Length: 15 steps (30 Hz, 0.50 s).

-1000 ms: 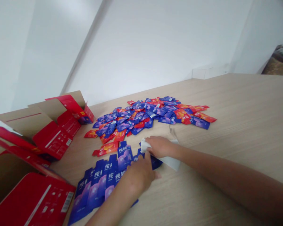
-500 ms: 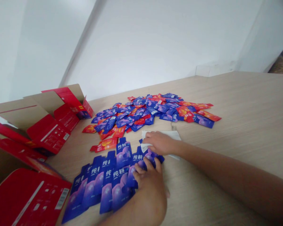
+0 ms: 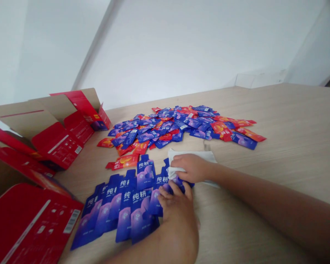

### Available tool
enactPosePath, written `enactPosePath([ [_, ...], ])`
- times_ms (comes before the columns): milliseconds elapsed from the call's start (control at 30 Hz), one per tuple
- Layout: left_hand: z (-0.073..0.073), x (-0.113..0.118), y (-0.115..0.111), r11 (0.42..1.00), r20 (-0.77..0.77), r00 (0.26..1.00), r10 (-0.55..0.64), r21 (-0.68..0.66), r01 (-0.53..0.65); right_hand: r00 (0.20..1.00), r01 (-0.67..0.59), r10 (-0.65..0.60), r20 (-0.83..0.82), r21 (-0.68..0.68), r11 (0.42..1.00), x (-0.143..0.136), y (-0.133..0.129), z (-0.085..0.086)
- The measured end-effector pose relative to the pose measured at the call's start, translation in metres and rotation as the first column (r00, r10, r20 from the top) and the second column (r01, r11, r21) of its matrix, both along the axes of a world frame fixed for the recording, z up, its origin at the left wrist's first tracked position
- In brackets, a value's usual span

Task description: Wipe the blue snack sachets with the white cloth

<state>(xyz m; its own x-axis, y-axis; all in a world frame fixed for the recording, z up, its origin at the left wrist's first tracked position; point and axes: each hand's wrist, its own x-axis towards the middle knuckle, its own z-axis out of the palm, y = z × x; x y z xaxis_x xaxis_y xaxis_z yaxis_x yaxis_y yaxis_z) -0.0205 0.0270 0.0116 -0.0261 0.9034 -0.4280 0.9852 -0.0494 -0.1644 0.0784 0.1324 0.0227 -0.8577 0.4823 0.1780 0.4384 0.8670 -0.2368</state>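
Observation:
A fanned row of blue sachets (image 3: 126, 205) with white characters lies on the wooden table (image 3: 277, 146) near me. My left hand (image 3: 178, 209) rests flat on the right end of that row, fingertips pressing a sachet down. My right hand (image 3: 191, 167) grips a white cloth (image 3: 198, 156) and holds it against the rightmost blue sachet (image 3: 163, 179). Behind them spreads a loose heap of blue and red sachets (image 3: 178, 126).
Opened red cardboard boxes (image 3: 52, 135) stand at the left, one large red flap (image 3: 30, 227) near the bottom left corner. A single red sachet (image 3: 123, 161) lies between the heap and the row. White walls rise behind the table.
My left hand has slid from the middle of the row to its right end. My right hand stays on the cloth. The view has shifted slightly.

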Motion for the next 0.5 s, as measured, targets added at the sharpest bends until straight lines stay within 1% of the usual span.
enactPosePath([
  [67, 0.0006, 0.0004, 0.0, 1.0, -0.009, 1.0, -0.004, 0.011, 0.004, 0.999, -0.048, 0.048, 0.009, -0.012, 0.999, -0.0012, -0.0002, -0.0008],
  [100, 0.0008, 0.0005, -0.0001, 1.0, -0.014, 1.0, -0.006, 0.018, 0.007, 0.999, -0.035, 0.035, 0.013, -0.011, 0.999, -0.0018, 0.0, -0.0014],
  [233, 0.001, 0.0004, -0.0007, 0.999, -0.024, 0.999, -0.021, 0.034, 0.022, 0.988, 0.152, -0.153, 0.034, 0.03, 0.988, -0.0032, 0.0009, -0.0036],
  [267, 0.0011, 0.0004, -0.001, 0.999, -0.026, 0.999, -0.025, 0.037, 0.026, 0.983, 0.18, -0.181, 0.035, 0.038, 0.983, -0.0031, 0.0003, -0.0035],
  [300, 0.0013, 0.0004, -0.0013, 0.999, -0.03, 0.999, -0.03, 0.043, 0.031, 0.984, 0.176, -0.177, 0.034, 0.04, 0.984, -0.0029, -0.0008, -0.003],
  [333, 0.0014, 0.0005, -0.0017, 0.998, -0.035, 0.999, -0.035, 0.052, 0.036, 0.99, 0.14, -0.141, 0.028, 0.036, 0.989, -0.0026, -0.0021, -0.0023],
  [433, 0.0017, 0.0007, -0.0026, 0.997, -0.051, 0.998, -0.042, 0.069, 0.046, 0.998, -0.06, 0.06, 0.008, 0.003, 0.998, -0.0019, -0.0046, -0.0006],
  [467, 0.0015, 0.0007, -0.0028, 0.996, -0.055, 0.998, -0.041, 0.072, 0.045, 0.995, -0.097, 0.097, 0.0, -0.003, 0.995, -0.0019, -0.0041, -0.0008],
  [500, 0.0011, 0.0006, -0.003, 0.996, -0.059, 0.997, -0.041, 0.078, 0.045, 0.996, -0.09, 0.09, -0.007, -0.001, 0.996, -0.0021, -0.0027, -0.0015],
])
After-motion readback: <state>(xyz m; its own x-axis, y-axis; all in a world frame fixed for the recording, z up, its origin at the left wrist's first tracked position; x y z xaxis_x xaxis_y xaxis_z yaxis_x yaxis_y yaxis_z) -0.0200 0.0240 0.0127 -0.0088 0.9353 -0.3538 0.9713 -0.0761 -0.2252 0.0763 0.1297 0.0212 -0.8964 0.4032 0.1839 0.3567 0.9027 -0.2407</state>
